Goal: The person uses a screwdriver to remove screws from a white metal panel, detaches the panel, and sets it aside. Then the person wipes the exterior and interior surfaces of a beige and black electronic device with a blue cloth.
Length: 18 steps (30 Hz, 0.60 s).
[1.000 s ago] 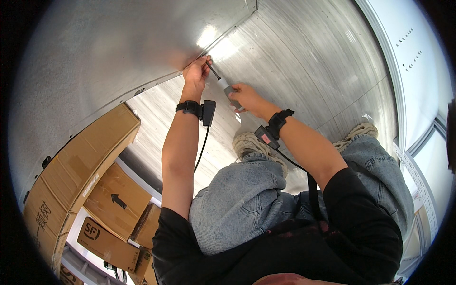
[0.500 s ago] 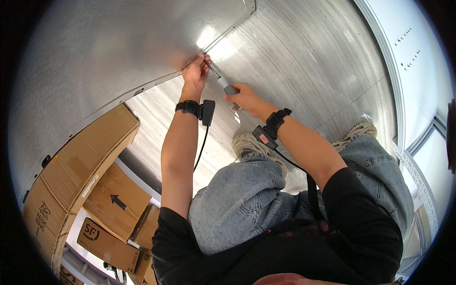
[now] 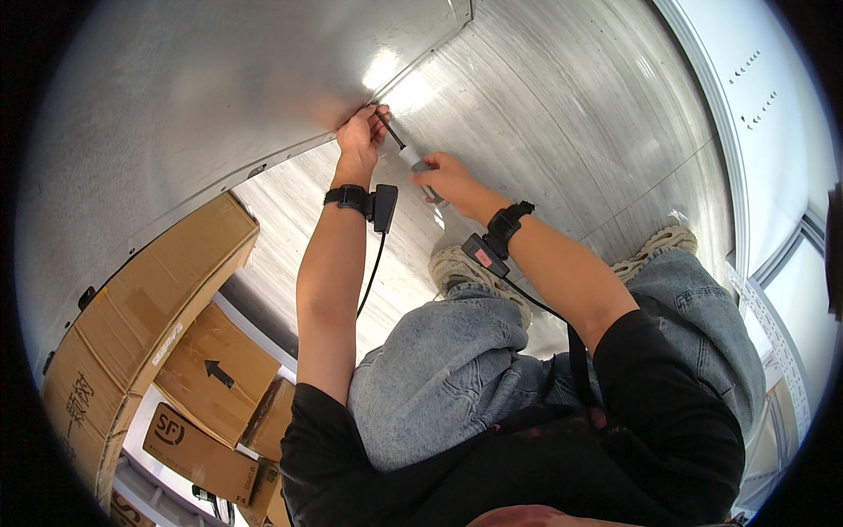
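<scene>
A screwdriver with a grey handle and a thin dark shaft slants toward the lower edge of a large grey metal panel. My right hand is closed around its handle. At the shaft's far end, my left hand is against the panel's edge with its fingers drawn together in a pinch. The tool's tip disappears among these fingers, and whatever they pinch there is hidden. Each wrist wears a black strap with a small cabled box.
Several cardboard boxes are stacked at the lower left, beside the panel. Pale wood-look floor stretches to the right toward a white cabinet-like surface. My bent knees and shoes are close below my hands.
My right hand and the screwdriver handle have shifted slightly left, and the fingers sit a little differently on the handle. The left hand stays at the panel's edge.
</scene>
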Each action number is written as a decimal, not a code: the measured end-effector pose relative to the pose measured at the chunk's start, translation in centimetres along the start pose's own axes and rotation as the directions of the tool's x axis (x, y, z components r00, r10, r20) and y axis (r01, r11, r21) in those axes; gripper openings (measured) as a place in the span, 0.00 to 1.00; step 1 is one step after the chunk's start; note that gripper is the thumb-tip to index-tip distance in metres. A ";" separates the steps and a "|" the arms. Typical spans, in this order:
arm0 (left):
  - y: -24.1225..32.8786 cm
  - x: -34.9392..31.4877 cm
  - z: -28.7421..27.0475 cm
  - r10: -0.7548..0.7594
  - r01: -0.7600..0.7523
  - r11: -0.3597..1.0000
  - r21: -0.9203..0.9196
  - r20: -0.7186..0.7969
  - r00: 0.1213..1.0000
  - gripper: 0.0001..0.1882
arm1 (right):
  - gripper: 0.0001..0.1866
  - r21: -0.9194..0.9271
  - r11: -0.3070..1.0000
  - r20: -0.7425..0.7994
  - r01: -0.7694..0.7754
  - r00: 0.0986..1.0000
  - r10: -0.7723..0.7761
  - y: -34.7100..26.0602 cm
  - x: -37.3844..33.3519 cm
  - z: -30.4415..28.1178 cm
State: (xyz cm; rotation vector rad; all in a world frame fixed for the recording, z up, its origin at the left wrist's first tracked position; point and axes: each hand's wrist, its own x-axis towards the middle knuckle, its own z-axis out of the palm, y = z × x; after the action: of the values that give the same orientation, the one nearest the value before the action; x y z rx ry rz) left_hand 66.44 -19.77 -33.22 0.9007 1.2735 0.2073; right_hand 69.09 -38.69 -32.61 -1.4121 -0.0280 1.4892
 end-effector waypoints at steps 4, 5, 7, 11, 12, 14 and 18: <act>-0.1 0.3 -0.2 -0.007 0.007 1.000 0.019 0.026 1.000 0.06 | 0.24 0.170 0.983 0.020 -0.066 0.998 0.064 -0.2 0.0 -0.1; -0.1 0.3 -0.2 -0.009 0.009 1.000 0.025 0.033 0.999 0.06 | 0.23 0.147 0.988 0.006 -0.045 0.999 0.045 -0.1 0.0 0.1; -0.1 0.2 -0.2 -0.013 0.012 1.000 0.021 0.039 0.999 0.06 | 0.22 0.058 0.998 -0.048 0.031 0.998 -0.028 0.3 -0.2 0.4; 0.1 -0.3 -0.2 -0.028 0.028 1.000 0.014 0.023 0.999 0.06 | 0.19 0.047 0.997 -0.064 0.067 0.996 -0.064 0.3 -0.6 0.7; 0.0 -0.2 -0.5 -0.031 0.029 0.999 0.022 0.060 0.998 0.06 | 0.18 0.048 0.998 -0.045 0.037 0.998 -0.035 0.2 -0.7 0.6; 0.1 -0.2 -1.1 -0.036 0.031 0.999 0.039 0.135 0.990 0.06 | 0.17 0.047 0.999 -0.008 -0.020 1.000 0.021 0.0 -0.7 0.4; 0.5 -1.1 -1.0 -0.091 0.079 0.993 0.088 0.143 0.986 0.07 | 0.16 0.040 0.999 -0.027 -0.013 1.000 0.014 0.3 -0.6 0.2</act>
State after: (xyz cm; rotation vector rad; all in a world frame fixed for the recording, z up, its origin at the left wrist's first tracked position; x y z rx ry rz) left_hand 65.34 -19.61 -32.10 0.9131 1.1876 0.0208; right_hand 68.57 -39.11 -32.28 -1.4032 0.0282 1.4733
